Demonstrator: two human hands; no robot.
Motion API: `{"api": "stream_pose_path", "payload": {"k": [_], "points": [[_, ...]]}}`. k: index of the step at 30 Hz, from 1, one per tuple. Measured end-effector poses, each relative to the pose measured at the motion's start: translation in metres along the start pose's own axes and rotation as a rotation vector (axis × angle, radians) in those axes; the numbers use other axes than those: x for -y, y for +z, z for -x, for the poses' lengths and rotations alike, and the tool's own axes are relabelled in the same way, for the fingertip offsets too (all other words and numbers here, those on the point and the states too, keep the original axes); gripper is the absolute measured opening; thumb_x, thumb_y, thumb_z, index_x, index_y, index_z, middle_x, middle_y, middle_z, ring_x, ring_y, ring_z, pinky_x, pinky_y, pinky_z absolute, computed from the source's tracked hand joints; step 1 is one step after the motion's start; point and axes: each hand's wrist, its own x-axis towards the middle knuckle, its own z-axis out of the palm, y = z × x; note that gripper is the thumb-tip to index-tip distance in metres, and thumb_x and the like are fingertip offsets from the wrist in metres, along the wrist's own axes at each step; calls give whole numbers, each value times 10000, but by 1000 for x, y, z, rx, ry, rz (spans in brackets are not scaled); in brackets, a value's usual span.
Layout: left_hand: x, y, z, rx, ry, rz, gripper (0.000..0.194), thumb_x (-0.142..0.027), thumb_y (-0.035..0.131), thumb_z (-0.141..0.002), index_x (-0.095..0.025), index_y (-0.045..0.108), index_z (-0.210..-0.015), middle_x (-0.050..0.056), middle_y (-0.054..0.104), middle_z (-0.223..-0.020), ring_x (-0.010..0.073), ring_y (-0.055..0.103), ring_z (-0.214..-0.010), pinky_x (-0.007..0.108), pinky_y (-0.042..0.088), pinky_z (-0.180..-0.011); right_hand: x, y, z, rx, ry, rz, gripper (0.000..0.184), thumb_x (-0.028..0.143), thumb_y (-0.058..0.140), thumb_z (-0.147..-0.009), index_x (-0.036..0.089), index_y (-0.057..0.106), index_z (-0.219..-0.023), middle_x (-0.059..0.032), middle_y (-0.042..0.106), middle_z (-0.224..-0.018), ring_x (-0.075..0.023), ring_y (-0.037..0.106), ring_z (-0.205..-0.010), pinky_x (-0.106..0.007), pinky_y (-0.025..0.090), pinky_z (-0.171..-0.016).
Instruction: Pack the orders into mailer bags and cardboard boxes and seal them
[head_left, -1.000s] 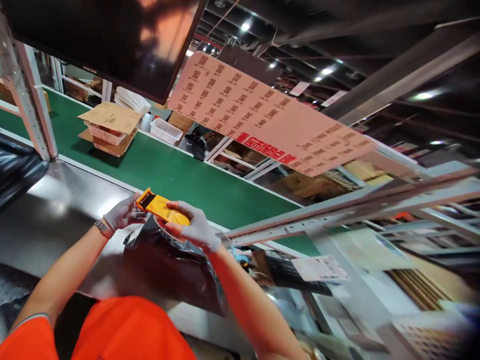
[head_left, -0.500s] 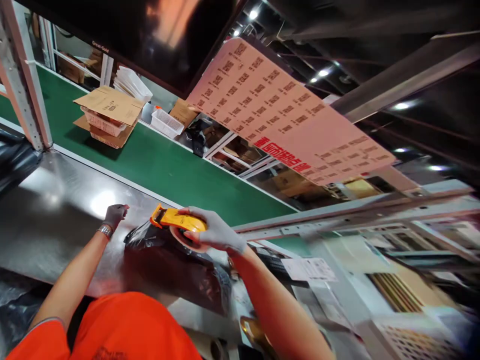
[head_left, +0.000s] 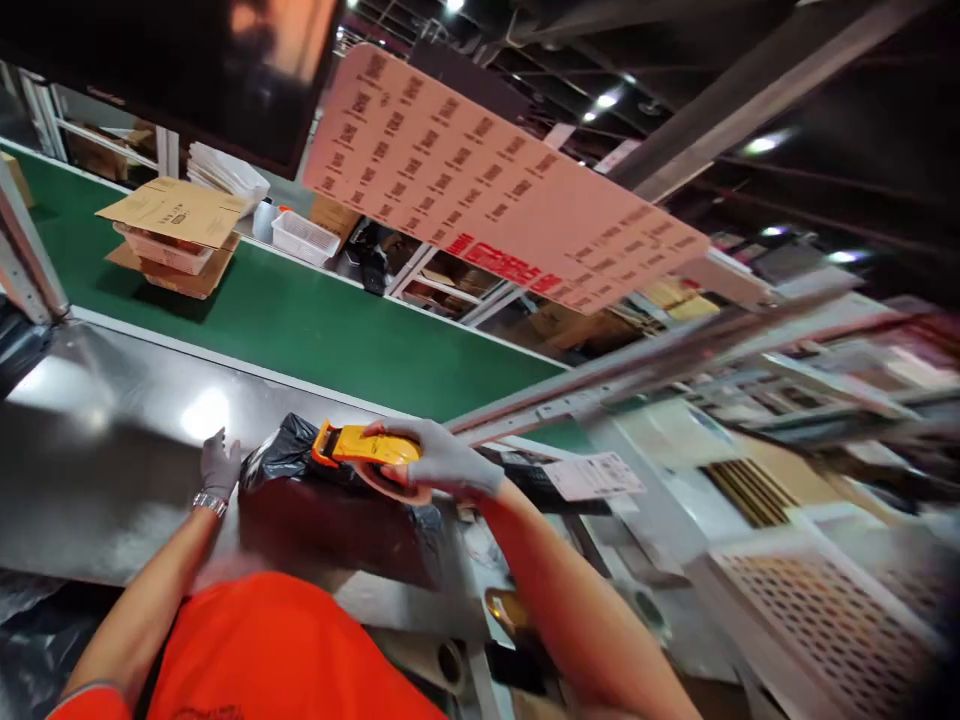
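My right hand (head_left: 444, 460), in a grey glove with bare fingertips, grips a yellow tape dispenser (head_left: 375, 446) with a roll of tape on it. Under the dispenser lies a package wrapped in black plastic (head_left: 330, 530), its crumpled end towards the left. The dispenser's front end is over the top of this package; whether it touches is hard to make out. My left hand (head_left: 219, 468), also gloved, is beside the package's left end, fingers pointing away from me and slightly apart, with nothing visible in them. The package rests on a shiny metal table (head_left: 112, 480).
Beyond the table runs a green conveyor belt (head_left: 337, 335) carrying baskets with cardboard (head_left: 172, 215). A monitor (head_left: 172, 80) and a pink board of printed codes (head_left: 480, 190) hang above. To the right are a paper label (head_left: 596, 476) and a perforated white crate (head_left: 825, 610).
My left hand has turned and opened from a closed shape, moving down beside the package's end. The right hand still holds the tape dispenser over the package. The head view has shifted.
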Motion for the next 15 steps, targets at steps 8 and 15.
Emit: {"api": "stream_pose_path", "payload": {"k": [8, 15], "points": [[-144, 38, 193, 886, 1638, -118, 430, -324, 610, -1066, -264, 746, -1470, 154, 805, -1361, 285, 742, -1266, 429, 594, -1136, -20, -11, -6, 54, -169, 89, 714, 394, 880, -716, 166, 816, -1390, -52, 845, -1217, -266, 763, -1111, -336, 588, -1005], [-175, 153, 210, 772, 1717, -642, 577, -495, 695, -1074, -244, 669, -1593, 161, 533, -1781, 354, 503, -1645, 592, 362, -1378, -38, -11, 1, -4, -309, 69, 545, 341, 862, -749, 193, 873, -1273, -27, 847, -1125, -246, 744, -1041, -314, 576, -938]]}}
